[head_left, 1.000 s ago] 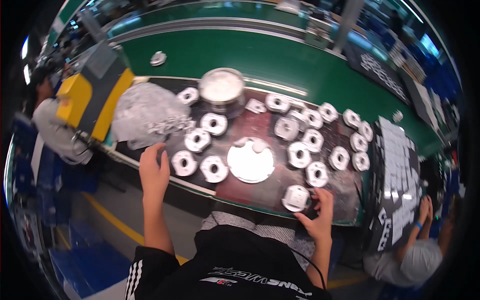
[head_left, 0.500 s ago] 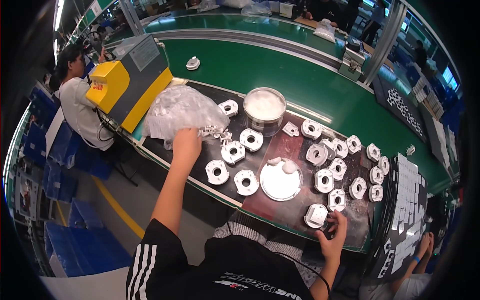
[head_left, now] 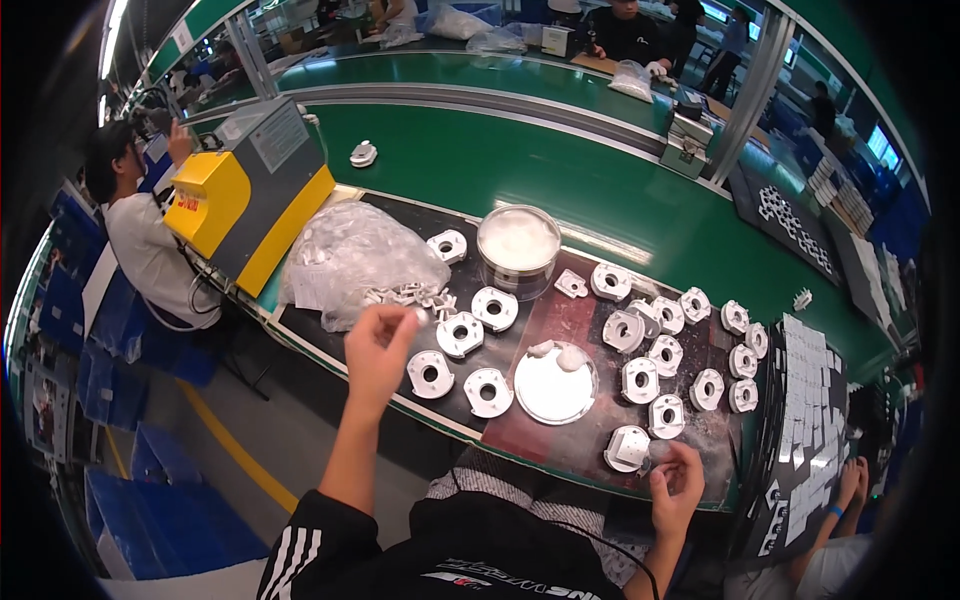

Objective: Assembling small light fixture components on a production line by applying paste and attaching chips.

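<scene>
My left hand point(head_left: 378, 350) is raised beside a clear plastic bag point(head_left: 365, 250), its thumb and fingers pinched on a small white plastic piece point(head_left: 420, 316). More small white pieces point(head_left: 405, 294) spill from the bag's mouth. My right hand point(head_left: 680, 482) is at the bench's front edge, fingers curved and thumb apart from them. Nothing plain shows in its grip. Just left of it stands a white housing with a raised square top point(head_left: 628, 449). Round white housings with a centre hole, such as one point(head_left: 488, 392), are spread over the dark bench.
A clear tub of white material point(head_left: 518, 240) stands at the bench's back. A round white dish point(head_left: 553, 392) holds a soft lump. A yellow-grey machine point(head_left: 250, 190) and a seated person are at left. Beyond runs a green belt point(head_left: 450, 150); card-covered trays point(head_left: 805, 420) are at right.
My left hand has come away from the bag's mouth, toward me, with a small white piece in its fingertips. My right hand has drawn slightly away from the square-topped housing. The view has shifted.
</scene>
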Available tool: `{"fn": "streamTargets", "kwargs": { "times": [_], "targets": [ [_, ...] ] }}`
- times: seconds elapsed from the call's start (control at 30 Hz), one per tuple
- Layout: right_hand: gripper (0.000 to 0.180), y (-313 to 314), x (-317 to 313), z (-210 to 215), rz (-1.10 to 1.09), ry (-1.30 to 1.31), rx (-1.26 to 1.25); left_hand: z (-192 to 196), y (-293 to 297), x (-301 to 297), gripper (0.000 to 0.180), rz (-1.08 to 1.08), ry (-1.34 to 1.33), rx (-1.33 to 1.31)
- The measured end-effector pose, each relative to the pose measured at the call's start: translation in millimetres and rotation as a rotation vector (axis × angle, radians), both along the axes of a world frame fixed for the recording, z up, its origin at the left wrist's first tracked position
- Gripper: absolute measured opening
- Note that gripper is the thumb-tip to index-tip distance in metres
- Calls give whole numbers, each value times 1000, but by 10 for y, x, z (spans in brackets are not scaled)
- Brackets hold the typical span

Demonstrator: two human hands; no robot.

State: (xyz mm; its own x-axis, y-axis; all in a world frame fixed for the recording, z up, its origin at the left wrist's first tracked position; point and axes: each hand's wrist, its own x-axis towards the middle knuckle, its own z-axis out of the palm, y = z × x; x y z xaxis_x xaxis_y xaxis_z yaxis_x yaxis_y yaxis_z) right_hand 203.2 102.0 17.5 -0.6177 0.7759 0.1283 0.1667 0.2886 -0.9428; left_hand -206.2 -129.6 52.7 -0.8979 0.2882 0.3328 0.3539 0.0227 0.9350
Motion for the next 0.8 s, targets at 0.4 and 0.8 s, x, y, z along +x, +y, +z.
{"fn": "streamTargets", "kwargs": {
  "times": [0.4,0.8],
  "targets": [
    [20,-565,-1112,738,280,97,-98,-299,610,2016,18,-700,-564,566],
    [20,-223,-1101,809,505,-69,600,-180,541,1678,34,-725,-261,-32]
  ]
}}
